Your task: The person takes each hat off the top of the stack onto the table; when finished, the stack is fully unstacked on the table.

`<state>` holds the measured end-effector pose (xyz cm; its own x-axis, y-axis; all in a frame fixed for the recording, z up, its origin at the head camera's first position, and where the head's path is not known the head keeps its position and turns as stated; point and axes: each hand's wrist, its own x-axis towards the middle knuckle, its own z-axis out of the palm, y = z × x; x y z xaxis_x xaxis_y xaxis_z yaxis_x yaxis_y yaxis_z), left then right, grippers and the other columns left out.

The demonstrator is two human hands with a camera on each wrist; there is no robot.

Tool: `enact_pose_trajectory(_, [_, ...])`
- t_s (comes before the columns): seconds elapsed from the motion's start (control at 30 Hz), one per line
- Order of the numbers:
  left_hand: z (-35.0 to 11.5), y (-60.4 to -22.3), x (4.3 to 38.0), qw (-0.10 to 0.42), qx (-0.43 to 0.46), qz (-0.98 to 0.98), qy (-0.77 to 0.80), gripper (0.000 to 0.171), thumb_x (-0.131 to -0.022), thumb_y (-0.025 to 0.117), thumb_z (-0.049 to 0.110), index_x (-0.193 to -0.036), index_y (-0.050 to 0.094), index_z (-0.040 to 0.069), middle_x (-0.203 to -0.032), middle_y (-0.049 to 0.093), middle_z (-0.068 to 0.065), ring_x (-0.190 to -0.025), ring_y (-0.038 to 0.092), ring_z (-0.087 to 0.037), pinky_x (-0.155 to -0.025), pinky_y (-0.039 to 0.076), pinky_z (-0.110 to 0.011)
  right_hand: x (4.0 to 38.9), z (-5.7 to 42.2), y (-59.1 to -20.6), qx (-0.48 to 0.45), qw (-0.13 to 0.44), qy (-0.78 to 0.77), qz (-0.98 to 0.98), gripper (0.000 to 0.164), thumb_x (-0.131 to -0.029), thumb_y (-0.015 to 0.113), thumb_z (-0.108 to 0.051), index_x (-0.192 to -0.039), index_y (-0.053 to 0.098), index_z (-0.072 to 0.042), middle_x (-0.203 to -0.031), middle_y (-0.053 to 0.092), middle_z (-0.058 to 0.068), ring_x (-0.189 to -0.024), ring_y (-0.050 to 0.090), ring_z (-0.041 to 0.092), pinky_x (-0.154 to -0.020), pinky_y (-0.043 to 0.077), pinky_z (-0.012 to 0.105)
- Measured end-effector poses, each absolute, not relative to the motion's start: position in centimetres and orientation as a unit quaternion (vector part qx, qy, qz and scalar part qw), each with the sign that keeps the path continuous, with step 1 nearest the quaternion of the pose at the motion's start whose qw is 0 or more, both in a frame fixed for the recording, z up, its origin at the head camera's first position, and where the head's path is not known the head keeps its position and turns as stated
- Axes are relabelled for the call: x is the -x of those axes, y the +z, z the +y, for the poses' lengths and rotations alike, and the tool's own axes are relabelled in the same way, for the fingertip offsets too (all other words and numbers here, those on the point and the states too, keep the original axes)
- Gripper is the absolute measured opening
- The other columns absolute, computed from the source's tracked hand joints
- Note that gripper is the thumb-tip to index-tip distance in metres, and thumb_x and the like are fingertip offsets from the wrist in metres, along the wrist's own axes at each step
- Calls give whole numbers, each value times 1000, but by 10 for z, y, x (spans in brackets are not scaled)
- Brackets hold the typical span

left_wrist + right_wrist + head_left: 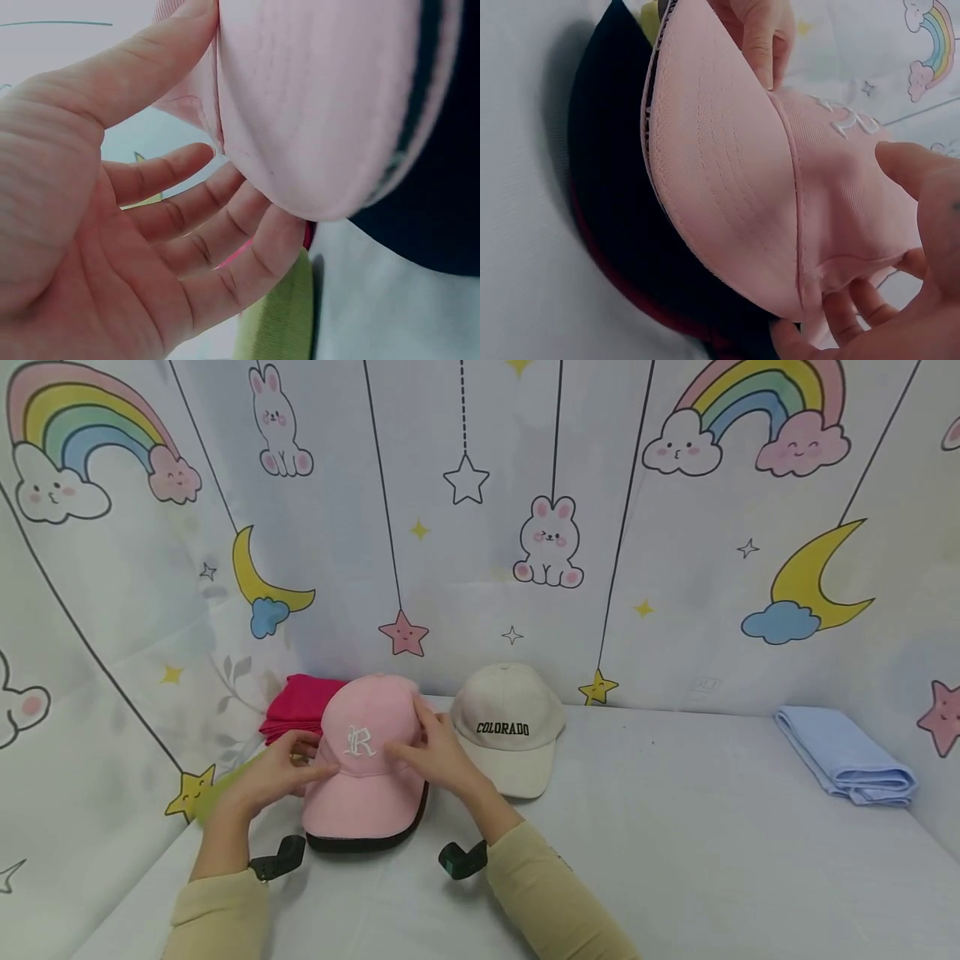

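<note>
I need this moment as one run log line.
left hand, right hand: touching pink cap | dark brim: underneath | cream cap: to the right

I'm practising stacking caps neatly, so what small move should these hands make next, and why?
Probably ease the pink cap gently downward to settle it: the left hand and right hand already hold its two sides, and the dark brim beneath shows past the pink one at the front.
</note>
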<state>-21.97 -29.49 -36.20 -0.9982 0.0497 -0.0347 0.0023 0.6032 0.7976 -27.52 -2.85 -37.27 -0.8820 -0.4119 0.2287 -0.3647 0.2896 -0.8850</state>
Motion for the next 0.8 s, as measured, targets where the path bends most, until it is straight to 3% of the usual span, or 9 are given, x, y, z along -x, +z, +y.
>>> enact_pose_trajectory(0.53, [-281,-340,218,-80,-27,909,408,80,-88,78,39,-144,39,-3,-138,48,-24,-113,54,-38,-82,58,-41,280,-17,-352,257,-6,-578,774,86,-92,71,-38,-162,24,-25,-126,38,8,-117,41,24,-95,46,38])
enact_pose_trajectory(0.8, [-270,-335,220,-120,-17,904,410,81,-88,79,39,-146,38,-1,-139,48,-24,-117,54,-41,-88,56,-51,285,-11,-346,273,-12,-590,760,85,-94,69,-37,-162,21,-26,-123,39,8,-116,38,23,-92,45,37])
